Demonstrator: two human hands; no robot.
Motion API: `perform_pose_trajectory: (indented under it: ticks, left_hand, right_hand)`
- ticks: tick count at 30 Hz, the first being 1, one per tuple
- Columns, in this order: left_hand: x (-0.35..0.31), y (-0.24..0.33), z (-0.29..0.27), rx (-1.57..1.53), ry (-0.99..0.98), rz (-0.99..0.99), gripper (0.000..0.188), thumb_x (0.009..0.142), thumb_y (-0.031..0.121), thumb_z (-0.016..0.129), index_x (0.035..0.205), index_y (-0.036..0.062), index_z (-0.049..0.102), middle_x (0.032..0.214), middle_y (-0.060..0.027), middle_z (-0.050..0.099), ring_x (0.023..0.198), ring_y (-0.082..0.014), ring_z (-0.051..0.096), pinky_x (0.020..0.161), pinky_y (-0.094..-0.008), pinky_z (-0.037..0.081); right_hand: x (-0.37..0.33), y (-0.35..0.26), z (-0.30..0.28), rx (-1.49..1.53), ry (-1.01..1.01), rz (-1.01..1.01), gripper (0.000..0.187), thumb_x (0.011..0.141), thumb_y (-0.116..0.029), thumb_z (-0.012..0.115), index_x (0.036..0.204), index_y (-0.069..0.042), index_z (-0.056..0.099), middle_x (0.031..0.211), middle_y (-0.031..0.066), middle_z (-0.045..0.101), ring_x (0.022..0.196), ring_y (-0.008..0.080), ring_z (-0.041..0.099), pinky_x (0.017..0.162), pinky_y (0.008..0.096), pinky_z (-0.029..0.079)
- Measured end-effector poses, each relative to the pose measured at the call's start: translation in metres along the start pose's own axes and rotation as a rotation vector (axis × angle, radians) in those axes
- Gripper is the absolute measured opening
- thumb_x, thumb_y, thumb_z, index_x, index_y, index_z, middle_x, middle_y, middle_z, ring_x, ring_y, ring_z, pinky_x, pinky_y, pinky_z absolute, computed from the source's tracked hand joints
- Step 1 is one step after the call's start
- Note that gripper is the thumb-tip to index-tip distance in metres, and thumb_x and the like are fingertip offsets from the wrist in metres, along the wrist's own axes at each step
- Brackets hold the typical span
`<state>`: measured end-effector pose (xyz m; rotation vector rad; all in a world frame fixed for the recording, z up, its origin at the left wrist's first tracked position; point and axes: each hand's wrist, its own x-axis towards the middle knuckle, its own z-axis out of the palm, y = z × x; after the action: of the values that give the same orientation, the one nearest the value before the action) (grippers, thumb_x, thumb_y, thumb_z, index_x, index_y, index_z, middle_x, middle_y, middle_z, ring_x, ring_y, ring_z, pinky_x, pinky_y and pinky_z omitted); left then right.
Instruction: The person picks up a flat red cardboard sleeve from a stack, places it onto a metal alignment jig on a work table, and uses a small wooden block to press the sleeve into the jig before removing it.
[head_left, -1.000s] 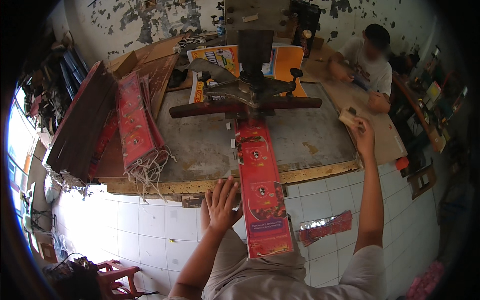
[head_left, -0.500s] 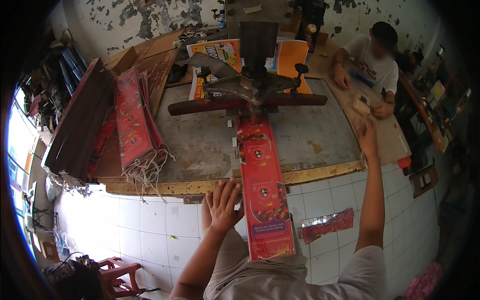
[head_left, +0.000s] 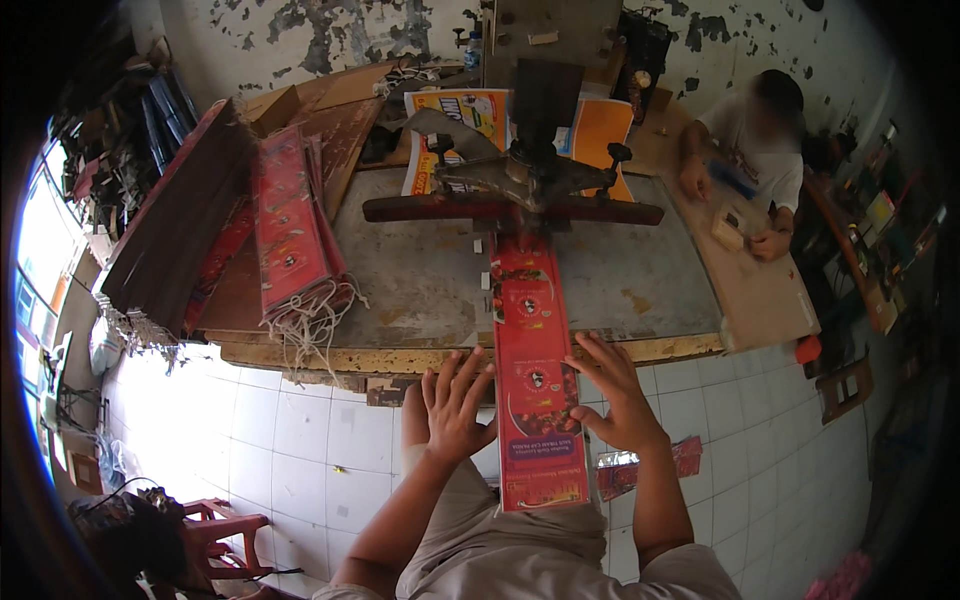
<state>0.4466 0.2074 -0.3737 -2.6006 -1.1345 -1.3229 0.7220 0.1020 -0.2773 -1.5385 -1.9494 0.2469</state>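
Daylight: enters by window (head_left: pixel 38 315) at left. Floor (head_left: pixel 185 430) nearby: glares white. Right side: dim. Fisheye rim: black, straight edges bent. Seated person's head (head_left: pixel 777 112): blurred.

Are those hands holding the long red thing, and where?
Nothing looks gripped: the left hand is open beside the red strip, the right hand open at its right edge.

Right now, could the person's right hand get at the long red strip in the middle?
Most likely yes: the right hand is open at the edge of the long red strip, and nothing seems in the way.
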Motion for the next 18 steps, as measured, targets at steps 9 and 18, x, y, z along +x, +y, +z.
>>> perform_pose_trajectory:
  ticks: [9, 18]
  left_hand:
    - [-0.013, 0.007, -0.01, -0.127, -0.057, 0.183, 0.071, 0.094, 0.065, 0.076, 0.146, 0.0165, 0.069, 0.162, -0.006, 0.065, 0.151, -0.0277, 0.058, 0.136, -0.055, 0.018]
    - [0.017, 0.005, -0.023, 0.0, -0.199, 0.164, 0.077, 0.093, 0.061, 0.077, 0.152, 0.0147, 0.065, 0.166, -0.0063, 0.06, 0.156, -0.0284, 0.052, 0.137, -0.0589, 0.017]
  right_hand:
    - [0.003, -0.008, 0.0, -0.126, -0.07, 0.024, 0.082, 0.098, -0.053, 0.082, 0.163, -0.012, 0.057, 0.18, 0.0133, 0.041, 0.169, 0.0358, 0.032, 0.137, 0.0656, 0.021]
    - [0.032, -0.002, -0.002, -0.242, -0.083, 0.041, 0.084, 0.098, -0.054, 0.082, 0.166, -0.013, 0.055, 0.179, 0.0121, 0.043, 0.168, 0.0353, 0.035, 0.136, 0.0623, 0.024]
